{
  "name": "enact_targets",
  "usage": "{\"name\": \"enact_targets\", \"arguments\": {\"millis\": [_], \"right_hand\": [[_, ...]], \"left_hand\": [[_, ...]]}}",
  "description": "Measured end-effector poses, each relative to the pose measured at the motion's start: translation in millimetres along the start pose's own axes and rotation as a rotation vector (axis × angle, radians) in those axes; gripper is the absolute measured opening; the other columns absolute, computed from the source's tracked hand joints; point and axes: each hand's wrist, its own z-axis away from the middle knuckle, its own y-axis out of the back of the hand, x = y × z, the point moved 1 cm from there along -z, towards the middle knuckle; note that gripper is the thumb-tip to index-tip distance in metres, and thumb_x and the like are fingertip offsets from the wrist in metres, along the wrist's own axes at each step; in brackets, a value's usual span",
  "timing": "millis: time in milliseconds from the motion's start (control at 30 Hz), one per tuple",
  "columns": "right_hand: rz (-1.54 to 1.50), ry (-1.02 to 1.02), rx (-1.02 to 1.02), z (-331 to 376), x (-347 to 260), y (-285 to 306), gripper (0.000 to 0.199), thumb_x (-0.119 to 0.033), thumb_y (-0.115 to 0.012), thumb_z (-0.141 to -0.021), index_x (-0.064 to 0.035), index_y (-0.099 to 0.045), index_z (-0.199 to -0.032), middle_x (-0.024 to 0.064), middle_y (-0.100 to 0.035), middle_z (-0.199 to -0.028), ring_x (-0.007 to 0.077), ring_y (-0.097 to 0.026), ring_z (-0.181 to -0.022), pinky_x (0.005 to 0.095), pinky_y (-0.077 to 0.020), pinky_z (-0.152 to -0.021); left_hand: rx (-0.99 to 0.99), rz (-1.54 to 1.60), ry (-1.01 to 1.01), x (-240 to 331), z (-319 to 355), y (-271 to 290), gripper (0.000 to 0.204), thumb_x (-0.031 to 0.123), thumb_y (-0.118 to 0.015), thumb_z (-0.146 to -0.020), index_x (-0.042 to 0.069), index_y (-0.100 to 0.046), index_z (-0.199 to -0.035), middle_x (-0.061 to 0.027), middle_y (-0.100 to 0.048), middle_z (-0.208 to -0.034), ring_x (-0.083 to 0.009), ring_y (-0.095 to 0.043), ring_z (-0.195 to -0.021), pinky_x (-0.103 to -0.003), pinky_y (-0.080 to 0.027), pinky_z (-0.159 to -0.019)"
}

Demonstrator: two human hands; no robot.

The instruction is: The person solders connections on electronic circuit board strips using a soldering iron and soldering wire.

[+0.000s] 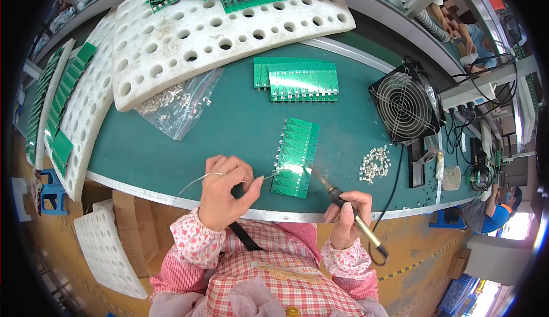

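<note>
A green circuit board panel lies on the green bench mat in front of me, white connectors along its left edge. My left hand pinches a thin strand of solder wire, whose end reaches the board's left side. In my right hand is a soldering iron, fingers wrapped round its handle. Its tip points up and left, close to the board's right edge; I cannot tell whether it touches. Beyond the panel lie more green circuit boards, overlapping each other.
White connectors lie in a loose pile to the right, near a black fan with a metal grille. A clear plastic bag of connectors sits at left. White perforated foam sheets carry more boards. The iron's black cable crosses the mat.
</note>
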Motion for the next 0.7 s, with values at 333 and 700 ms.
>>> {"name": "enact_targets", "arguments": {"millis": [333,700], "right_hand": [[0.008,-0.207,-0.076,-4.2,12.8,-6.8,0.022,-0.023,-0.055,-0.093,-0.0021,-0.046,-0.092,0.0065,-0.054,-0.055,0.0111,-0.049,-0.044,0.0235,-0.0411,-0.042],[0.086,-0.2,-0.088,-7.4,10.7,-12.8,0.024,-0.025,-0.053,-0.093,-0.0036,-0.043,-0.091,0.0064,-0.051,-0.052,0.0122,-0.048,-0.04,0.0227,-0.0375,-0.037]], "left_hand": [[-0.048,0.143,0.067,-10.7,-6.2,-4.5,0.026,0.003,-0.07,-0.071,0.006,-0.048,-0.059,-0.0034,-0.059,-0.077,-0.0169,-0.054,-0.073,-0.034,-0.034,-0.082],[-0.083,0.14,0.095,-10.0,-7.5,-3.4,0.026,0.005,-0.071,-0.071,0.006,-0.048,-0.058,-0.0032,-0.058,-0.077,-0.0178,-0.054,-0.073,-0.034,-0.033,-0.084]]}}
